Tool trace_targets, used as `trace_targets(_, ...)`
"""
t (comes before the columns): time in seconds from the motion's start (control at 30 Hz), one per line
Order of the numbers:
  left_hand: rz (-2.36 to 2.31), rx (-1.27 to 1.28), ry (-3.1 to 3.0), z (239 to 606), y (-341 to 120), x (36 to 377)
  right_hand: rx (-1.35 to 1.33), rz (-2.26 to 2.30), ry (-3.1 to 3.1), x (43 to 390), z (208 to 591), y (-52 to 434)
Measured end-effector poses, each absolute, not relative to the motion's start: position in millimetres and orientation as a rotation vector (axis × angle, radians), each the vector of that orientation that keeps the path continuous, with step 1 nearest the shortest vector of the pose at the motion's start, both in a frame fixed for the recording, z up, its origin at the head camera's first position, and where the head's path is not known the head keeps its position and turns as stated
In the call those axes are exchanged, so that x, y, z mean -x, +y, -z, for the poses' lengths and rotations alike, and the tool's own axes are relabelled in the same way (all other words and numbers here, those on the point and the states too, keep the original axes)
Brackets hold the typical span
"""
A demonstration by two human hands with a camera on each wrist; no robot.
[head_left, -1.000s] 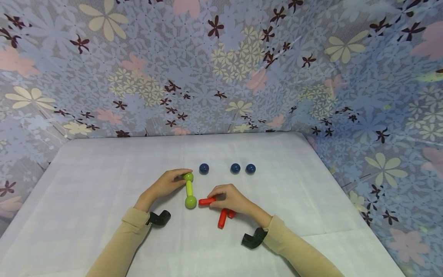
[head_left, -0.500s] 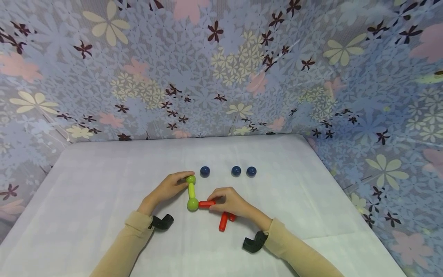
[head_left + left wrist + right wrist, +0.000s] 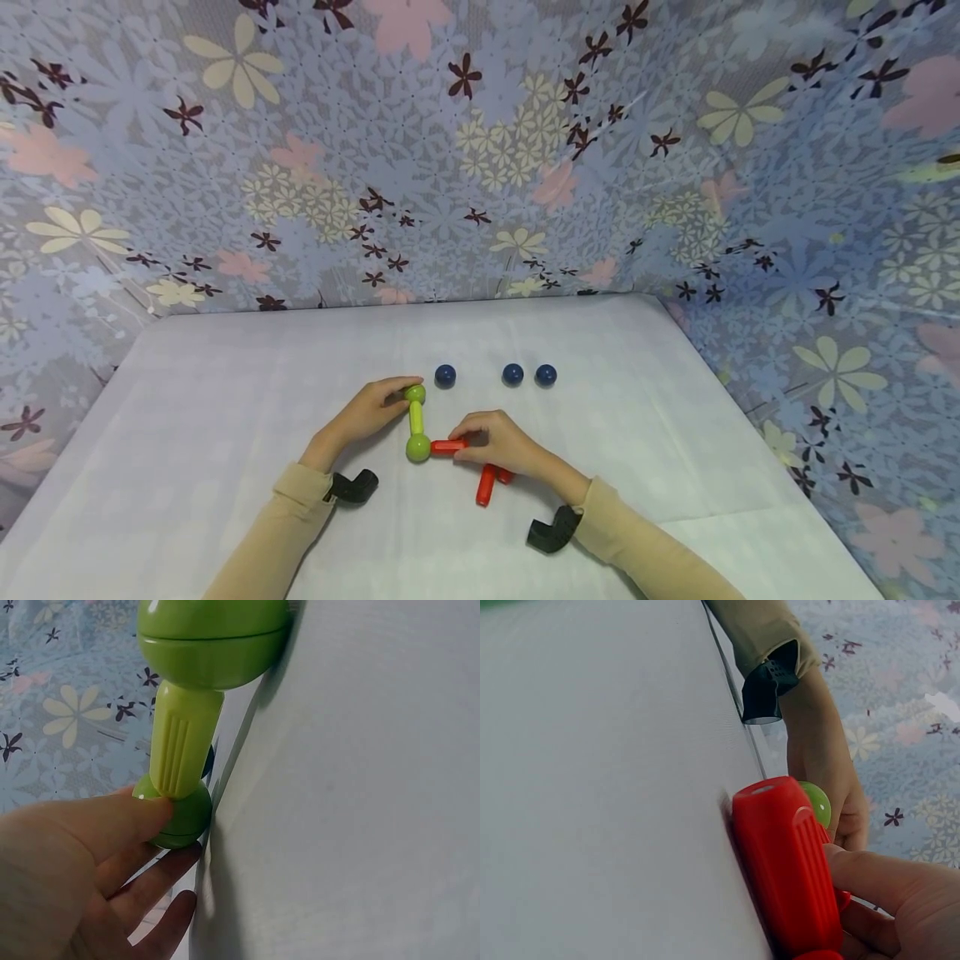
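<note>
A green rod with a green ball on each end (image 3: 415, 421) lies on the white table (image 3: 225, 392). My left hand (image 3: 392, 400) pinches its far ball (image 3: 176, 817) between thumb and fingers. My right hand (image 3: 467, 437) pinches a red stick (image 3: 448, 447) that lies flat, with its left end against the near green ball (image 3: 417, 448). In the right wrist view the red stick (image 3: 787, 862) fills the foreground, and the green ball (image 3: 815, 802) shows behind it. Two more red sticks (image 3: 485, 485) lie partly hidden under my right hand.
Three dark blue balls (image 3: 446, 376) (image 3: 512, 374) (image 3: 545, 375) sit in a row just beyond the hands. Flowered cloth walls (image 3: 480, 167) close in the table at the back and on both sides. Bare table surface lies to the left and right.
My right hand slid the red stick left, closing the small gap until its end met the near green ball. My left hand stayed on the far ball.
</note>
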State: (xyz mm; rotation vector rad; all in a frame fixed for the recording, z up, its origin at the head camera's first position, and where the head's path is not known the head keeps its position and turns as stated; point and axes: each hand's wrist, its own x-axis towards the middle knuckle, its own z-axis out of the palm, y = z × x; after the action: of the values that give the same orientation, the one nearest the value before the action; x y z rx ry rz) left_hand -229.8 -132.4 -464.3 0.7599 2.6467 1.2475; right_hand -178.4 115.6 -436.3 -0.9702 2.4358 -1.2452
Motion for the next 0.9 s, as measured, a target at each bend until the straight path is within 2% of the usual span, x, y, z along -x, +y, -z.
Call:
trace_targets(0.47, -1.089, -0.793, 2.726, 449.4, -118.9, 216.7, 0.983, 1.248, 2.459, 177.7, 437.5, 116.6)
trace_targets(0.9, -1.196, -0.778, 2.638, 457.7, -118.9, 211.8, 1.018, 1.25, 2.449, 179.7, 438.3, 116.2)
